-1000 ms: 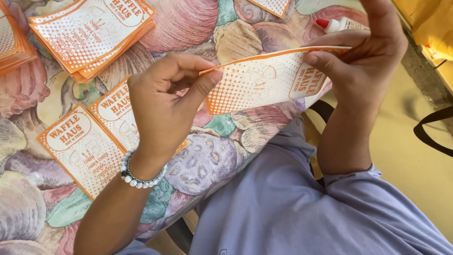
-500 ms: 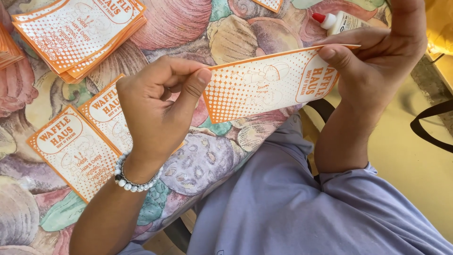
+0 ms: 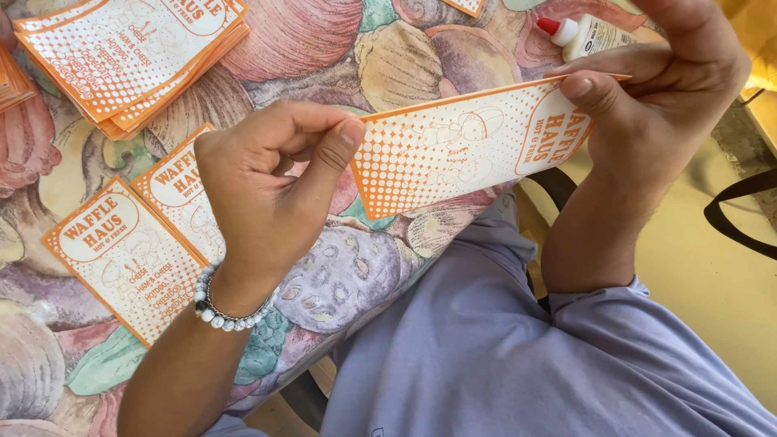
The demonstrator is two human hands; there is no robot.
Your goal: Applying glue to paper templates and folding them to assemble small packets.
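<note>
So both hands are pinching an orange-and-white paper sleeve (image 3: 465,150) over the table's near edge: left hand (image 3: 271,182) at one end, right hand (image 3: 655,105) at the other, glue bottle (image 3: 587,34) behind.

left hand (image 3: 271,174) pinching, right hand (image 3: 660,105) pinching, raised

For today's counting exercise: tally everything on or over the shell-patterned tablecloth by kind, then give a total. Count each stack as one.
Orange-and-white printed sheet held in both hands: 1
Loose printed sheets lying flat: 2
Stack of printed sheets: 1
Partly cut-off sheets at the frame edges: 2
Glue bottle with red cap: 1
Beaded bracelet: 1
Total: 8
</note>
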